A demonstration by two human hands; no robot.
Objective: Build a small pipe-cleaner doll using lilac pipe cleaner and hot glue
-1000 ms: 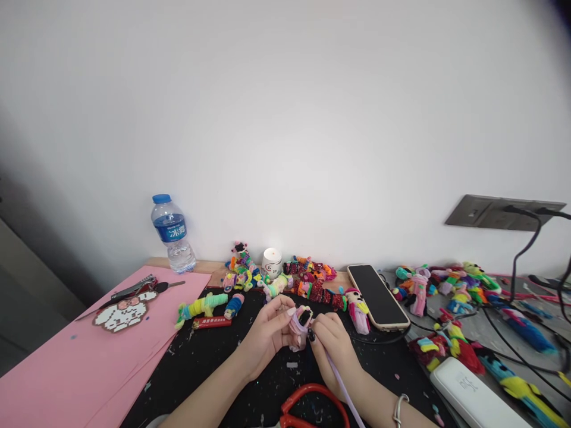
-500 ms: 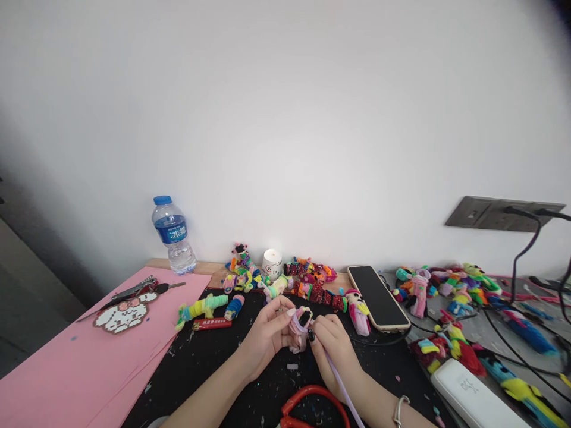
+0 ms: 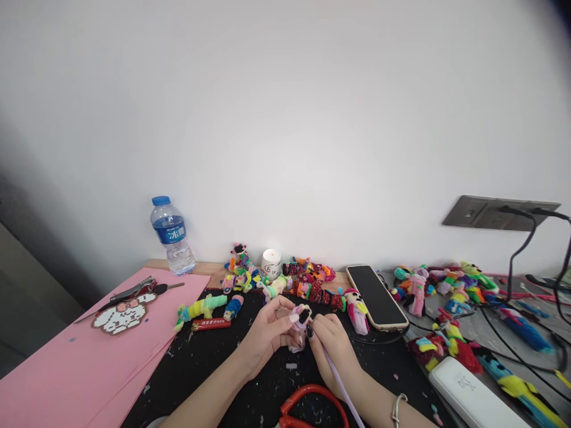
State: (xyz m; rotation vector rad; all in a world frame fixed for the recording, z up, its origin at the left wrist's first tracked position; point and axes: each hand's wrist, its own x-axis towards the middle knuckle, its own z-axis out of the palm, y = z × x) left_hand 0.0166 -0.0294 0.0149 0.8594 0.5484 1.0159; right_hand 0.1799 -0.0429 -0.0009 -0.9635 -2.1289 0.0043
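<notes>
Lilac fuzzy figure (image 3: pixel 301 317), head view: lower center of frame, dark patch on its upper part, held above black mat (image 3: pixel 214 380). Left hand (image 3: pixel 270 330) pinches it between thumb and fingers from the left side. Right hand (image 3: pixel 333 345) just beside it, fingers curled, pinching lilac strip (image 3: pixel 341 380), which trails down to bottom edge; whether strip joins figure can't be told, fingers cover that end. Red scissor handles (image 3: pixel 312 388) at bottom center, below hands. Phone (image 3: pixel 377 297) right of center, propped at an angle or flat, unclear. Pink paper (image 3: pixel 57 368) lower left, bottle (image 3: pixel 173 241) standing left of center, white power bank (image 3: pixel 473 395) lower right.
</notes>
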